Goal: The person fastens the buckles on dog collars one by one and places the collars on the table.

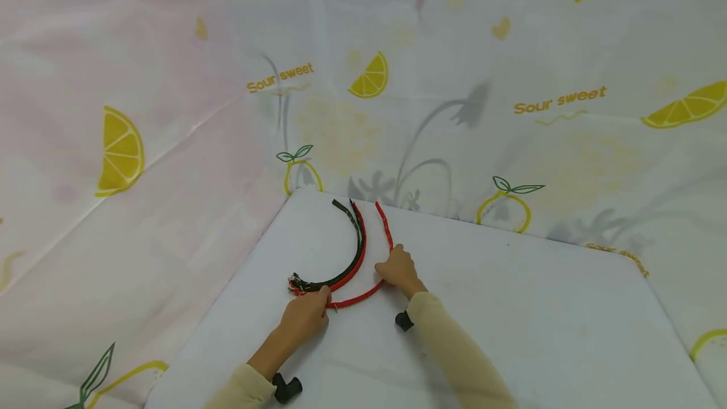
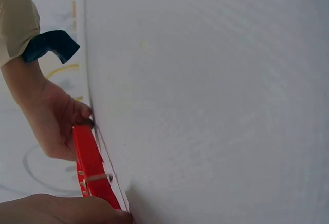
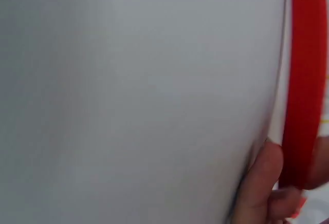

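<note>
A narrow red strap (image 1: pixel 354 300) curves over the white table between both hands. My left hand (image 1: pixel 305 317) pinches it near one end. Farther along its length, my right hand (image 1: pixel 399 269) grips it between thumb and fingers, and the free end extends beyond. In the left wrist view the red strap (image 2: pixel 92 160) shows small metal eyelets and a thin band across it. The right wrist view has the red strap (image 3: pixel 306 70) running up from the right hand's thumb (image 3: pixel 264 170). The end under my left hand is hidden.
Left of the held strap lies a curved bundle of black straps (image 1: pixel 360 232) and red straps (image 1: pixel 352 272), metal fittings (image 1: pixel 294 284) gathered at the near end. The white table (image 1: pixel 511 308) meets a lemon-print cloth (image 1: pixel 443 112) at its back. A dark wrist mount (image 1: pixel 288 389) sits on the left arm.
</note>
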`<state>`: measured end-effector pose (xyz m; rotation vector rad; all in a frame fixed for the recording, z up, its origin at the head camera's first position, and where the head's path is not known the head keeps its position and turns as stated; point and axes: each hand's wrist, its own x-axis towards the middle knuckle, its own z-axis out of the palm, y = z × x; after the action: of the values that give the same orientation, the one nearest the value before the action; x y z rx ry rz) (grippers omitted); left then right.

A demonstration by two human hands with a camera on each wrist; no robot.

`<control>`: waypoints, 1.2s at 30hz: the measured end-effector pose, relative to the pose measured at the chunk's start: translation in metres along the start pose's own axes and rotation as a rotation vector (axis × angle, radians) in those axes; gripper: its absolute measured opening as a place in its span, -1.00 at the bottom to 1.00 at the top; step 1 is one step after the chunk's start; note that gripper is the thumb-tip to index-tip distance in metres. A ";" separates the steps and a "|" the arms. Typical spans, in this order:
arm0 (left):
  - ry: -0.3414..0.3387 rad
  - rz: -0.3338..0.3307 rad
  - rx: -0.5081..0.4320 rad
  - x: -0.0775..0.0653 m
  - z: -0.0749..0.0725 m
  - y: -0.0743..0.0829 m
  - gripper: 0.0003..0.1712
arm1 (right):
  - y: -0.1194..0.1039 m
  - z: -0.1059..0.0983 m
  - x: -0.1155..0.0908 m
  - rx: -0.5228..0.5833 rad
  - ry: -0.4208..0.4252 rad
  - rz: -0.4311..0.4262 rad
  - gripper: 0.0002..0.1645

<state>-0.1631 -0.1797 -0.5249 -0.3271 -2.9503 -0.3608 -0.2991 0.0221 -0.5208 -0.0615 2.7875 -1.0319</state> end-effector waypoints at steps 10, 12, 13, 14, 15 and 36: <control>0.103 0.068 -0.134 0.006 0.003 0.002 -0.84 | 0.055 -0.059 -0.007 0.423 -0.026 0.078 -0.80; 0.099 0.074 -0.206 0.008 0.003 0.003 -0.83 | 0.066 -0.072 -0.010 0.541 -0.043 0.082 -0.79; 0.085 0.072 -0.247 0.010 0.003 0.003 -0.82 | 0.072 -0.079 -0.013 0.592 -0.053 0.078 -0.78; 0.070 0.069 -0.289 0.012 0.003 0.003 -0.82 | 0.077 -0.085 -0.015 0.635 -0.063 0.073 -0.75; 0.053 0.067 -0.342 0.013 0.003 0.003 -0.82 | 0.083 -0.091 -0.018 0.673 -0.071 0.060 -0.71; -0.090 -0.361 -1.653 0.051 -0.001 0.006 -0.41 | 0.168 -0.145 -0.113 0.904 0.071 -0.211 -0.51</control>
<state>-0.2105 -0.1645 -0.5140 0.0834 -1.9449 -2.6869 -0.2094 0.2542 -0.5054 -0.2019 2.1287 -2.2542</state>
